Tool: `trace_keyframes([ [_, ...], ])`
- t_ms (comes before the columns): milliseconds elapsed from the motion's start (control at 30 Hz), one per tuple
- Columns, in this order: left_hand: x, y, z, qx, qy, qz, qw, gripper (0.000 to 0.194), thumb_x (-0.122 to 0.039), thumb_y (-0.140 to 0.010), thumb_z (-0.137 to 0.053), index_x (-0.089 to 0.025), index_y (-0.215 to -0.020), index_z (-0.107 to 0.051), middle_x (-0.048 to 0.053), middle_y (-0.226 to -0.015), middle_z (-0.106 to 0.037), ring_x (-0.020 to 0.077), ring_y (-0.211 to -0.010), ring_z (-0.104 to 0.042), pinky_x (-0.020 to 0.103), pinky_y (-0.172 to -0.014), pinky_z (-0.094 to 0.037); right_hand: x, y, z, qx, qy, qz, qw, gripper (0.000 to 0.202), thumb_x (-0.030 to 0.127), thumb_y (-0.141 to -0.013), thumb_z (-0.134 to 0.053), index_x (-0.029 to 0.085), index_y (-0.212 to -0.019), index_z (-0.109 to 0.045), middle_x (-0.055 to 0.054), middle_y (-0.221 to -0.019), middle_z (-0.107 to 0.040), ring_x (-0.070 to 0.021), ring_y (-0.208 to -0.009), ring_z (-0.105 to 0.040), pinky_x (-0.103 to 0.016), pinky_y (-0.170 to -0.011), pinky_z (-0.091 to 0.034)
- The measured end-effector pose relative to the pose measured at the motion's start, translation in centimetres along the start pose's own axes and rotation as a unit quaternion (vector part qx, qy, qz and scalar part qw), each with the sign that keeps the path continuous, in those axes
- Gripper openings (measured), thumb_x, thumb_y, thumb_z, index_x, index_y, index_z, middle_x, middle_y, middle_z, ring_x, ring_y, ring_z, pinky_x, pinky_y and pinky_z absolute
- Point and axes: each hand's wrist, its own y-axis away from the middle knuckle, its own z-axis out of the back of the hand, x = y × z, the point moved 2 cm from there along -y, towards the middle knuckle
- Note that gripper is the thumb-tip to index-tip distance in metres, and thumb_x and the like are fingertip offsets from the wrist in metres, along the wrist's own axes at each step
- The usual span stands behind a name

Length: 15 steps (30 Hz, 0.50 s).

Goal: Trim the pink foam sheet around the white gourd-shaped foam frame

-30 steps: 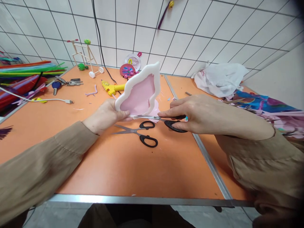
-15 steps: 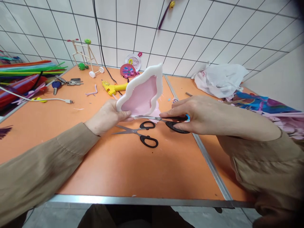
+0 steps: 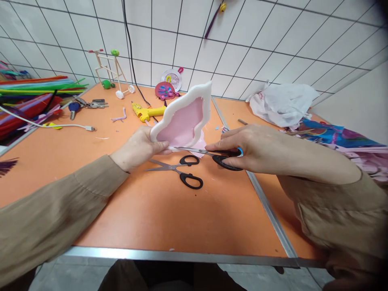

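Note:
A wavy white-rimmed piece with a pink inside (image 3: 183, 121) is tilted up over the table, its lower left corner pinched in my left hand (image 3: 138, 148). My right hand (image 3: 247, 147) is closed on the black handles of a pair of scissors (image 3: 226, 161). The blades of these scissors lie along the lower edge of the white rim, close to my left fingertips. Beneath them a second pair of scissors (image 3: 190, 180) rests on the table with its blades apart. A scrap of pink sheet (image 3: 200, 146) shows behind the held scissors.
A yellow glue gun (image 3: 147, 112), keys (image 3: 91, 103), a stick model with white wheels (image 3: 112, 72) and round ornaments (image 3: 166, 90) stand or lie toward the wall. Colourful strips (image 3: 39, 89) and a white cable are on the left. A white plastic bag (image 3: 280, 103) is at the right.
The whole view has shifted slightly. Both hands, the white-rimmed piece and the held scissors keep nearly the same positions relative to one another.

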Motion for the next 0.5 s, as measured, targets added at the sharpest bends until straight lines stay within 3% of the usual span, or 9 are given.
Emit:
trace_keyframes([
  [133,0.19,-0.04,0.08,0.000,0.006,0.001,1.000,0.027,-0.031,-0.067,-0.076,-0.016,-0.089,-0.072,0.009,-0.094,-0.076,0.0287,-0.099,-0.071,0.043,-0.091,-0.057,0.13,0.08,-0.39,0.026,-0.005,-0.016,1.000,0.027,0.023,-0.085,-0.058,0.032,-0.101,-0.077,0.001,-0.075,-0.071,-0.0180,-0.065,-0.057,-0.029,-0.059,-0.027],
  [500,0.41,-0.22,0.27,0.004,0.021,0.011,1.000,0.026,-0.029,-0.068,-0.078,-0.017,-0.090,-0.072,0.009,-0.096,-0.076,0.0299,-0.104,-0.071,0.044,-0.094,-0.056,0.44,0.31,-0.46,0.003,0.031,-0.017,0.999,0.025,0.019,-0.084,-0.054,0.026,-0.095,-0.075,-0.002,-0.079,-0.065,-0.0149,-0.063,-0.055,-0.027,-0.056,-0.025],
])
